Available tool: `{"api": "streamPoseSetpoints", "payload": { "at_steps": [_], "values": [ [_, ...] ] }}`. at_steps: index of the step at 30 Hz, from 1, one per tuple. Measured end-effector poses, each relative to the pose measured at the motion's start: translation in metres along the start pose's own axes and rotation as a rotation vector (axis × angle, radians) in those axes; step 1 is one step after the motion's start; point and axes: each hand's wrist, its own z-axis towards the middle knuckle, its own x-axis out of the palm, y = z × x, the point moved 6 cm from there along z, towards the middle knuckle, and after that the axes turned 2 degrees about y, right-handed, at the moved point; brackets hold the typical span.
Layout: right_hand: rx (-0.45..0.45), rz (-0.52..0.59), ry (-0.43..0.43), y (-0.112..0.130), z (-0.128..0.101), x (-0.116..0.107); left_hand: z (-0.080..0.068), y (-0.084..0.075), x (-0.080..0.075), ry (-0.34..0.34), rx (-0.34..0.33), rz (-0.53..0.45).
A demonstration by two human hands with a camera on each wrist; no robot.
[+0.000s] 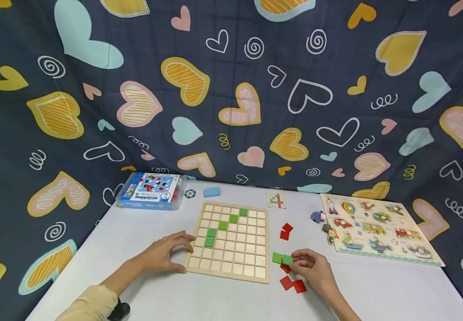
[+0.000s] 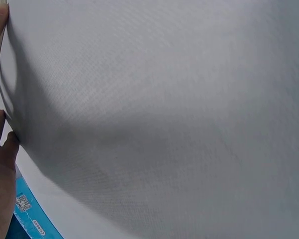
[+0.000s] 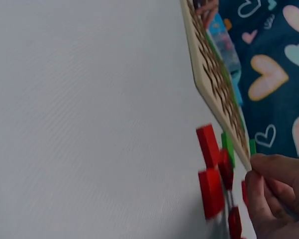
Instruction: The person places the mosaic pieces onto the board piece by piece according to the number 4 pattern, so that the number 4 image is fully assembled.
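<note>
A square wooden grid board point(image 1: 227, 278) lies on the table, with several green tiles point(image 1: 223, 225) set in a slanting line across its cells. My left hand point(image 1: 163, 254) rests at the board's left edge, thumb near the front corner and fingers spread farther up the side. To the right of the board, my right hand point(image 1: 313, 269) pinches a green square tile point(image 1: 287, 260) between thumb and fingers. Another green tile point(image 1: 277, 257) lies just left of it. Red tiles point(image 1: 286, 282) lie below those fingers; in the right wrist view, red tiles point(image 3: 211, 193) show beside the fingertips.
Two more red tiles point(image 1: 284, 235) lie farther back. A small pattern card point(image 1: 276, 200) is behind the board, near a light blue block point(image 1: 211, 192) and a round chip point(image 1: 190, 194). A plastic box point(image 1: 151, 191) stands back left; a picture puzzle board point(image 1: 379, 227) and small figures point(image 1: 317, 216) sit right.
</note>
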Motion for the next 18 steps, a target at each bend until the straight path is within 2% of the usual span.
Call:
{"api": "streamPoseSetpoints", "payload": {
  "at_steps": [13,18],
  "values": [
    [-0.091,0.096,0.091,0.02,0.019,0.055,0.001,0.0,0.001,0.005,0.006,-0.014],
    [-0.167,0.102,0.143,0.033,0.024,0.078,0.001,0.001,0.001,-0.001,0.011,-0.01]
  ]
}}
